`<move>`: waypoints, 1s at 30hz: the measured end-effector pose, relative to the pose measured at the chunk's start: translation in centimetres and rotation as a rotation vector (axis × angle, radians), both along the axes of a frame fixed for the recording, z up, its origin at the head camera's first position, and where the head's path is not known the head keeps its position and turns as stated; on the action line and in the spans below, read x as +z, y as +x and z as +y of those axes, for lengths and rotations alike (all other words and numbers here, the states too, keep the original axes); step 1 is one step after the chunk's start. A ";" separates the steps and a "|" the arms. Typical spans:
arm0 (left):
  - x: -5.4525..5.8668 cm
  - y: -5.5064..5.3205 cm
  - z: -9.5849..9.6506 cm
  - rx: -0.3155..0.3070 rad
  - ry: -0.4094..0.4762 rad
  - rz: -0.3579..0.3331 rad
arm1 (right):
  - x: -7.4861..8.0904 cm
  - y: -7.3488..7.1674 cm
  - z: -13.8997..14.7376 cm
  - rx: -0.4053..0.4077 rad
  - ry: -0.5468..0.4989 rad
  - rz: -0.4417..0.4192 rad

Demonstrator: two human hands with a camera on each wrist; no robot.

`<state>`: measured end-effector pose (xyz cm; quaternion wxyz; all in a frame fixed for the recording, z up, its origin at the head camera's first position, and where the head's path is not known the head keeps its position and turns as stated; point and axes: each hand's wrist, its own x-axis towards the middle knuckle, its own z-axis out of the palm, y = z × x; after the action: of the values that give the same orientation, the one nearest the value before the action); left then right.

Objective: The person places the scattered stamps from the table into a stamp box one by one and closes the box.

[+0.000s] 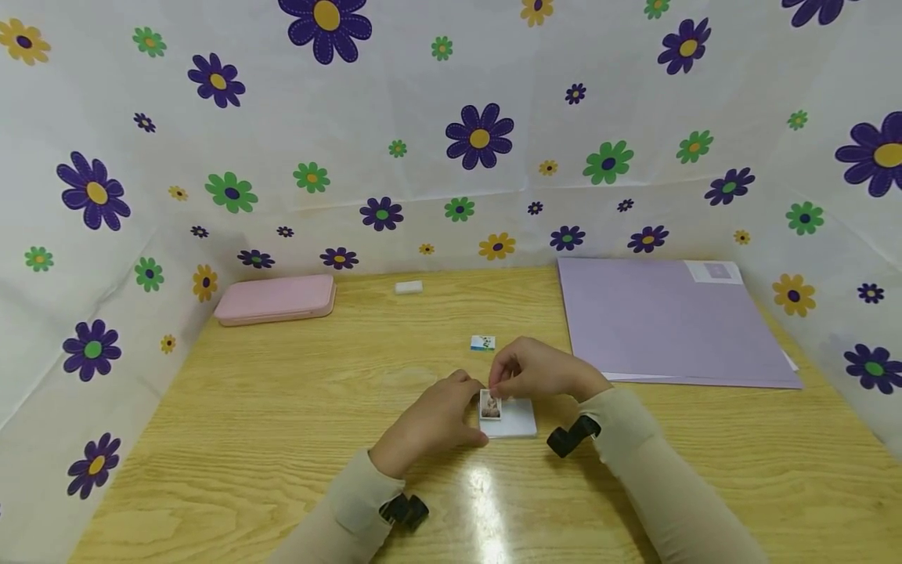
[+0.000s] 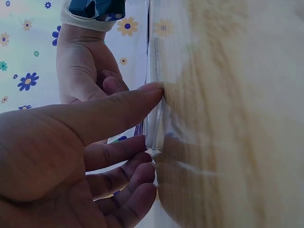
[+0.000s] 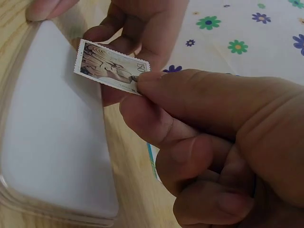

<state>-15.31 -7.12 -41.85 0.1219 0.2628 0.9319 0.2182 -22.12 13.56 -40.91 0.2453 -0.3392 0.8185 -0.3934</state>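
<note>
My right hand (image 1: 541,370) pinches a postage stamp (image 3: 108,67) between thumb and index finger at one edge. The stamp has perforated white edges and a brown picture, and is tilted in the right wrist view. Below it on the table lies a thin white rectangular pad (image 1: 517,421) with a clear, rounded border. From the head view, the stamp overlaps the pad's upper left part. My left hand (image 1: 431,421) holds the pad at its left side, thumb at the near edge and index finger at the far corner. Its other fingers curl loosely beside the pad (image 2: 153,109).
A second small stamp-like piece (image 1: 482,343), blue, green and white, lies just beyond my hands. Farther back are a white eraser-like block (image 1: 409,287) and a pink zip case (image 1: 278,299). A large lilac folder (image 1: 669,329) lies at the right, near the flowered cloth.
</note>
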 end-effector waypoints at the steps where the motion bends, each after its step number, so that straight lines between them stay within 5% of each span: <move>1: 0.0 0.0 0.0 -0.002 0.001 0.001 | 0.0 0.0 -0.1 0.003 0.004 -0.001; 30: 0.2 0.2 -0.1 -0.037 0.012 0.012 | -0.9 0.4 -1.0 0.067 0.057 0.004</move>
<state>-15.12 -7.23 -41.67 0.1189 0.2822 0.9262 0.2200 -21.72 12.54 -41.83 0.2665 -0.3601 0.8181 -0.3606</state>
